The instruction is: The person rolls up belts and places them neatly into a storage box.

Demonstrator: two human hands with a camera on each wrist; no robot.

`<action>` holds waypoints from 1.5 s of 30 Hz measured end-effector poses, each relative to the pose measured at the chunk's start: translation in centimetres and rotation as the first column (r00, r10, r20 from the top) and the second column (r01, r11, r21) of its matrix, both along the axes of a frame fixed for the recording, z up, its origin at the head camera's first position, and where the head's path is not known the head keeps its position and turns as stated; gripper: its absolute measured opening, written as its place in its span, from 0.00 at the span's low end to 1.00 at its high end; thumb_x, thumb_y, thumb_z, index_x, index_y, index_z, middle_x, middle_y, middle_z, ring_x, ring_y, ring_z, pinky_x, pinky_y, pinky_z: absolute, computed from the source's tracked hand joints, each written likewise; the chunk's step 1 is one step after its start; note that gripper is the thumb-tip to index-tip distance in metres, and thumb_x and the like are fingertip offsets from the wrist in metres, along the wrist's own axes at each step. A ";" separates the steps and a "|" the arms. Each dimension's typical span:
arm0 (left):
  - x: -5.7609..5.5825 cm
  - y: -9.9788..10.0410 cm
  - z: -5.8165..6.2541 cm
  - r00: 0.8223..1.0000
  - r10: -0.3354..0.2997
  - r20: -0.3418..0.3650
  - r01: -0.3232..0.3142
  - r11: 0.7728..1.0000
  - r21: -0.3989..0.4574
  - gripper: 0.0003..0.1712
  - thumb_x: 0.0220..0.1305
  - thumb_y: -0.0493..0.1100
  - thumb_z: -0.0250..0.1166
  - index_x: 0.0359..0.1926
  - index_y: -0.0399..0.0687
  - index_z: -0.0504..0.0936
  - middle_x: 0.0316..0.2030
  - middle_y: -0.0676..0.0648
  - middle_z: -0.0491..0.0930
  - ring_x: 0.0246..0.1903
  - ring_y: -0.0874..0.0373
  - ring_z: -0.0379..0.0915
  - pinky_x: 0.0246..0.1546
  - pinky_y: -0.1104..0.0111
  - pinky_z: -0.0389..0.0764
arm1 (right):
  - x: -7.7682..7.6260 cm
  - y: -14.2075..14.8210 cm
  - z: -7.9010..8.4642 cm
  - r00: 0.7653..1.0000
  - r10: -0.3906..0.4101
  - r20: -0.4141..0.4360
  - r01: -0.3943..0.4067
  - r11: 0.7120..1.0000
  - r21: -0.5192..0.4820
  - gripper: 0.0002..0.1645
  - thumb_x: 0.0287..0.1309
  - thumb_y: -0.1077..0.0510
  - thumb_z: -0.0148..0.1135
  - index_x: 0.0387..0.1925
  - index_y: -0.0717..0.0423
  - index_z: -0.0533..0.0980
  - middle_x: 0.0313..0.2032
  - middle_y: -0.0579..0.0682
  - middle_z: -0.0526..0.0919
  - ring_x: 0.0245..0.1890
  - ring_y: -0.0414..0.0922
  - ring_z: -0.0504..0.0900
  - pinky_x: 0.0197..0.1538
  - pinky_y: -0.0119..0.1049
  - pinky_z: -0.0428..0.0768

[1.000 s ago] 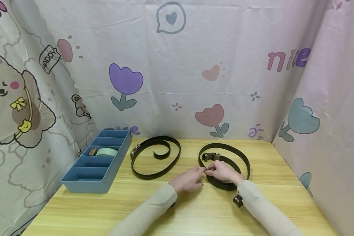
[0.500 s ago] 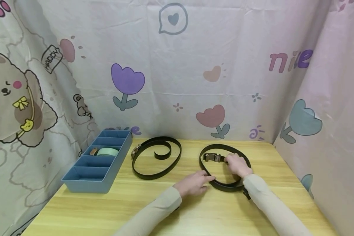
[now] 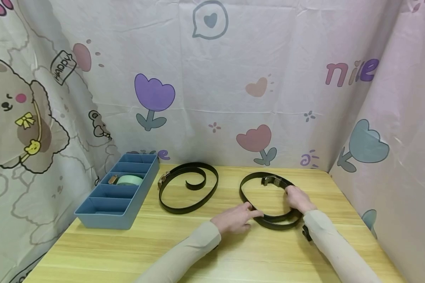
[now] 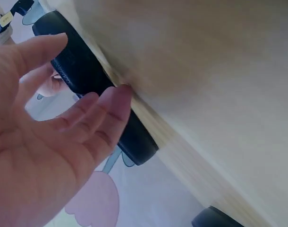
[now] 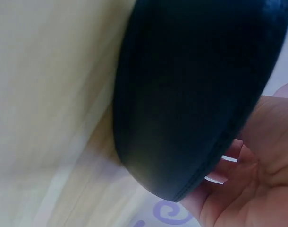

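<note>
A black belt [image 3: 274, 226] lies coiled on edge on the right side of the table, its metal buckle [image 3: 270, 180] inside the loop. My right hand [image 3: 299, 198] grips the strap at the loop's right side, a short way behind the buckle. Close up in the right wrist view, the broad black strap [image 5: 191, 94] hides part of that hand's fingers. My left hand [image 3: 235, 219] touches the loop's front left with extended fingers. The left wrist view shows its thumb and fingers spread apart at the strap [image 4: 78, 61].
A second black belt [image 3: 178, 211] lies coiled left of the first, its metal buckle [image 3: 163, 180] at the left. Farther left stands a blue divided tray [image 3: 138, 208] with a pale green round item [image 3: 129, 180] and a small brown item [image 3: 113, 179]. A printed curtain [image 3: 205, 78] hangs behind.
My right hand has gone from beside my left hand to the loop's right side, drawing the buckle end rightward along the inside. My left hand has shifted slightly right along the belt's front.
</note>
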State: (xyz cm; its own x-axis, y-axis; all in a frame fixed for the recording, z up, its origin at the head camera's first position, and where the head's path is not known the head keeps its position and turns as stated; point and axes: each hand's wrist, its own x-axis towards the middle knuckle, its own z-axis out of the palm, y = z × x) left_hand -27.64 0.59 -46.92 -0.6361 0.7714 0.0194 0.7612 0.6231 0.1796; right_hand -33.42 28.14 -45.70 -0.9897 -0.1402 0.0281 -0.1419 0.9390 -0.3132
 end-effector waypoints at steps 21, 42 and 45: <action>0.5 0.0 0.9 0.999 -0.004 -0.054 0.001 0.999 -0.053 0.05 0.62 0.51 0.68 0.39 0.66 0.88 0.39 0.66 0.85 0.39 0.72 0.79 0.42 0.73 0.77 | -0.6 2.3 -0.6 0.994 -0.009 -0.108 0.022 0.993 0.120 0.17 0.43 0.76 0.54 0.38 0.68 0.80 0.38 0.66 0.71 0.34 0.60 0.75 0.31 0.55 0.79; -1.0 -7.8 1.1 0.992 0.053 0.113 -0.060 0.997 0.054 0.04 0.61 0.44 0.70 0.36 0.55 0.90 0.34 0.60 0.86 0.30 0.73 0.74 0.36 0.78 0.76 | -1.0 6.6 -0.5 0.983 -0.097 -0.158 0.109 0.992 0.065 0.26 0.70 0.51 0.49 0.58 0.68 0.71 0.51 0.73 0.67 0.51 0.70 0.66 0.47 0.67 0.70; -1.0 -7.6 0.8 0.988 0.075 0.135 -0.085 0.994 0.070 0.07 0.61 0.45 0.69 0.41 0.55 0.89 0.40 0.58 0.87 0.36 0.72 0.78 0.40 0.78 0.77 | -0.4 4.2 -0.5 0.963 -0.014 -0.269 0.036 0.996 0.077 0.24 0.67 0.51 0.55 0.56 0.64 0.75 0.56 0.72 0.70 0.55 0.70 0.67 0.51 0.70 0.67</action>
